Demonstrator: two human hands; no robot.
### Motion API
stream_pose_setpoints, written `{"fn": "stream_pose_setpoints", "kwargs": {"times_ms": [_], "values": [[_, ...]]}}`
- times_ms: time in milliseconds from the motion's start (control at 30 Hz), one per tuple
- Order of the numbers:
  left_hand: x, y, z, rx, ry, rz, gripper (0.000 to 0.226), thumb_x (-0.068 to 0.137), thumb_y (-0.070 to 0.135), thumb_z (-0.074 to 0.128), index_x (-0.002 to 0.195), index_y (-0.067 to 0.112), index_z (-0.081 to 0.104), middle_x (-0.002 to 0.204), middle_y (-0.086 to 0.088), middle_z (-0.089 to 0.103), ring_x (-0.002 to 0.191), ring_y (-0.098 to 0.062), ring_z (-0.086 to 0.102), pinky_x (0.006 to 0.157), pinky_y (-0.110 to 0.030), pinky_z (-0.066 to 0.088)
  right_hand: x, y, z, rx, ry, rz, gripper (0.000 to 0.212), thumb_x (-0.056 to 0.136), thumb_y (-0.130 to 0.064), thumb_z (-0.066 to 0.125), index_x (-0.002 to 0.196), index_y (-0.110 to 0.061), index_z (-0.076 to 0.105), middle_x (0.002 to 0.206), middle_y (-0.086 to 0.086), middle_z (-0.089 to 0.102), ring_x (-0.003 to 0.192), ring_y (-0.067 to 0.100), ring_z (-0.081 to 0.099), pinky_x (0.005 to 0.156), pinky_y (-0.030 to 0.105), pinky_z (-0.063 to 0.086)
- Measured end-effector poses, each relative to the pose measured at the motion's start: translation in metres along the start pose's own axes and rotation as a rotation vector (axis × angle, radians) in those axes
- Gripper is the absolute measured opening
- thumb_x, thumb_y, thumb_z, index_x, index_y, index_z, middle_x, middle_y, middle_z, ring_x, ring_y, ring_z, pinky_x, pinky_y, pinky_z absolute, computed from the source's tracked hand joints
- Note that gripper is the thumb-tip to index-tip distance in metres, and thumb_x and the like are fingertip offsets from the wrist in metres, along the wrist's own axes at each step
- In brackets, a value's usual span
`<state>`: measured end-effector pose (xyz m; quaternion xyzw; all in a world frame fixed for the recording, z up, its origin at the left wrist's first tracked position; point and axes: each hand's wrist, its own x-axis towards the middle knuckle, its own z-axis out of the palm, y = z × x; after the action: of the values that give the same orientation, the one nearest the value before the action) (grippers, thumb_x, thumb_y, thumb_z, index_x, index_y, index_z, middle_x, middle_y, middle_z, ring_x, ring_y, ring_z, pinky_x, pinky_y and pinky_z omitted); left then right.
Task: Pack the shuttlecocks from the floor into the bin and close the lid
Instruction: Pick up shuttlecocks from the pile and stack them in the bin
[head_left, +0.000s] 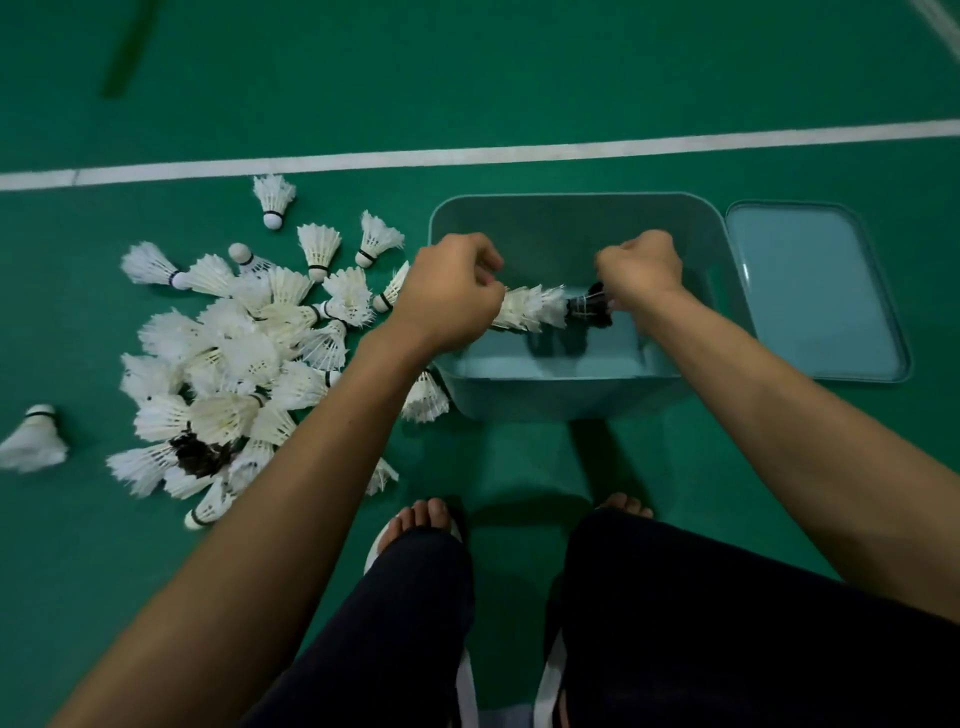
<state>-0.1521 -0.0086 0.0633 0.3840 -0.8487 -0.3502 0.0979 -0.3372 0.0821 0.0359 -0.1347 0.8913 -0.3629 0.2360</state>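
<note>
A loose shuttlecock (32, 439) lies alone at the floor's left edge. Right of it a heap of white shuttlecocks (234, 364) spreads over the green floor (519, 78), below the white line (467, 153). The left hand (449, 291) is curled closed on the feathered end of a nested row of shuttlecocks (540, 309) held over the open bin (571, 400). The right hand (641, 270) pinches the row's dark end, seemingly a black shuttlecock. The lid (815, 291) lies flat just beside the bin's right wall.
</note>
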Motion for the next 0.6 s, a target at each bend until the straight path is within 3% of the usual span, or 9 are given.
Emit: {"fn": "stream_pose_setpoints", "kwargs": {"times_ms": [133,233,300,400,500,600], "values": [[-0.036,-0.029,-0.014,-0.122,0.291,0.079,0.015,0.09,0.012,0.06,0.101,0.014,0.071,0.089,0.004,0.069,0.066,-0.007,0.059,0.064,-0.025,0.05,-0.065,-0.026,0.016,0.18,-0.24,-0.169,0.012,0.083,-0.012,0.065,0.085,-0.006,0.075,0.081,0.01,0.077,0.064,0.021,0.071,0.058,0.033,0.06],[-0.056,-0.066,-0.017,-0.039,0.369,-0.062,0.016,0.09,0.01,0.057,0.097,0.014,0.07,0.083,0.004,0.066,0.07,-0.017,0.06,0.063,-0.03,0.048,-0.122,-0.04,0.043,0.097,-0.487,-0.328,0.01,0.085,-0.014,0.067,0.076,-0.015,0.072,0.073,0.007,0.076,0.058,0.016,0.067,0.051,0.029,0.054],[-0.07,-0.093,-0.016,0.037,0.322,-0.22,0.017,0.087,0.008,0.057,0.098,0.012,0.07,0.084,0.001,0.067,0.076,-0.021,0.061,0.066,-0.03,0.046,-0.149,-0.039,0.065,0.01,-0.623,-0.349,0.011,0.087,-0.01,0.059,0.083,-0.011,0.07,0.072,0.011,0.075,0.055,0.02,0.068,0.049,0.03,0.055],[-0.098,-0.134,-0.011,0.144,0.113,-0.332,0.033,0.079,-0.002,0.057,0.107,0.012,0.07,0.1,-0.008,0.071,0.091,-0.026,0.065,0.075,-0.035,0.053,-0.17,-0.02,0.094,-0.189,-0.791,-0.308,0.026,0.091,-0.006,0.047,0.115,-0.009,0.059,0.092,0.016,0.073,0.065,0.028,0.074,0.058,0.039,0.063],[-0.121,-0.169,0.0,0.316,-0.142,-0.252,0.057,0.076,-0.005,0.061,0.128,0.016,0.064,0.121,-0.012,0.063,0.11,-0.031,0.059,0.083,-0.042,0.054,-0.165,0.005,0.119,-0.288,-0.825,-0.266,0.063,0.088,-0.003,0.041,0.149,-0.017,0.035,0.125,0.013,0.061,0.079,0.029,0.073,0.076,0.047,0.062],[-0.135,-0.191,0.01,0.438,-0.17,-0.149,0.06,0.077,0.004,0.068,0.135,0.021,0.061,0.131,-0.007,0.056,0.117,-0.032,0.052,0.08,-0.046,0.055,-0.151,0.022,0.146,-0.201,-0.871,-0.151,0.084,0.091,-0.004,0.041,0.162,-0.033,0.007,0.154,0.014,0.041,0.086,0.023,0.061,0.067,0.037,0.05]]}}
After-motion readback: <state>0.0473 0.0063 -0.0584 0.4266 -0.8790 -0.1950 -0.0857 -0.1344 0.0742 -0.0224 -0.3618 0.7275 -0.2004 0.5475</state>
